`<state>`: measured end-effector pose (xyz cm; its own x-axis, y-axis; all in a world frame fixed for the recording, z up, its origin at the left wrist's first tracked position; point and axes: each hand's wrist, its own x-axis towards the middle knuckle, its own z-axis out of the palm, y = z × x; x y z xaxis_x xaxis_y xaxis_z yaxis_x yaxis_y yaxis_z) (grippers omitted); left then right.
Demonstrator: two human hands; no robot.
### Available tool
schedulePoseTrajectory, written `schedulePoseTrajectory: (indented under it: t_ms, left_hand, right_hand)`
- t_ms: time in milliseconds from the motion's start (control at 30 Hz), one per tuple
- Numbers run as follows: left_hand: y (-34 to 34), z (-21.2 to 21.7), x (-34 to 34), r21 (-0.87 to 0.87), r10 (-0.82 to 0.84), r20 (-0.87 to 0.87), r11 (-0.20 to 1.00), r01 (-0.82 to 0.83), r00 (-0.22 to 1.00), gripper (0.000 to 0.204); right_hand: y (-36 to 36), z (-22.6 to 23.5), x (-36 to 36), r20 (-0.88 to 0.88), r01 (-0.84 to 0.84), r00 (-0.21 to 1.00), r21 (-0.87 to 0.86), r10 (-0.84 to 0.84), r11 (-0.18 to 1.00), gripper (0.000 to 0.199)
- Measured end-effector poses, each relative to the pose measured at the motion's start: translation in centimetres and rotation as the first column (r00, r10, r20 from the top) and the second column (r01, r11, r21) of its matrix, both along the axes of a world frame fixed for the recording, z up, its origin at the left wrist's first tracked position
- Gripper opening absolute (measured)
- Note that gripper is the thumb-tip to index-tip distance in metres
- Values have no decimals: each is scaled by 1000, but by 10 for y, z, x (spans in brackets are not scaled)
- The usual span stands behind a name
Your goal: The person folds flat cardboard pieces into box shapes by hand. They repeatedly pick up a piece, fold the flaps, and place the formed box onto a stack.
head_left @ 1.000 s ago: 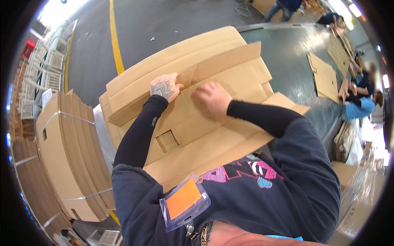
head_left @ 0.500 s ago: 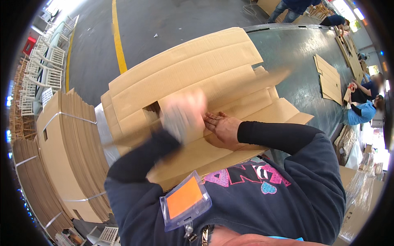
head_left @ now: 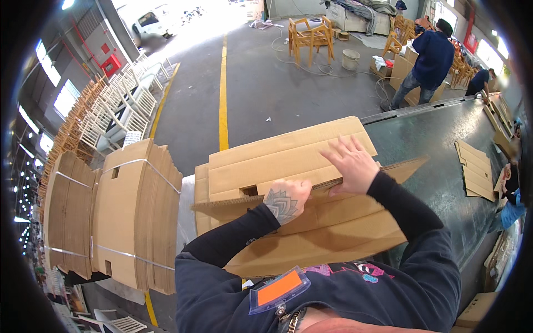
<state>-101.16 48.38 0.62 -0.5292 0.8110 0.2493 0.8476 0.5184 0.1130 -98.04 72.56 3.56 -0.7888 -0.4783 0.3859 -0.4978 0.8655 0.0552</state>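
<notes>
My left hand (head_left: 288,200), curled, gripped the raised cardboard flap (head_left: 230,207), likely steadying it. Just rightward, my right hand (head_left: 354,166) splayed, empty.

Both arms bend at the elbow, the left forearm (head_left: 236,234) and right forearm (head_left: 408,208) converging ahead of the torso. The left hand (head_left: 288,201) (tattooed across its back) is curled, knuckles outward; the right hand (head_left: 355,167), slightly farther forward, has its fingers spread and angled leftward.
</notes>
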Motion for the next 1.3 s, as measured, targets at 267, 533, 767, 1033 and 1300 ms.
schedulePoseTrajectory:
  t_ms: [267,533,767,1033,1300]
  left_hand:
    - [65,79,16,252,165,-216,962,-108,962,77]
    - [-86,-14,101,79,822,131,548,-833,554,59]
    - [-28,-58,57,-145,954,294,110,-983,64,90]
    - [-65,-55,107,-207,915,364,-104,-973,-175,109]
    - [-134,-95,105,10,711,692,-188,-982,-129,94]
  right_hand:
    - [260,10,-7,576,279,816,-457,42,844,26]
    - [653,-57,253,836,856,466,-509,-289,-95,55]
    - [655,-106,517,865,408,407,-461,-295,-788,60]
    - [446,-254,261,315,700,652,-598,-690,389,35]
    - [201,-204,187,669,741,647,-440,-366,506,73]
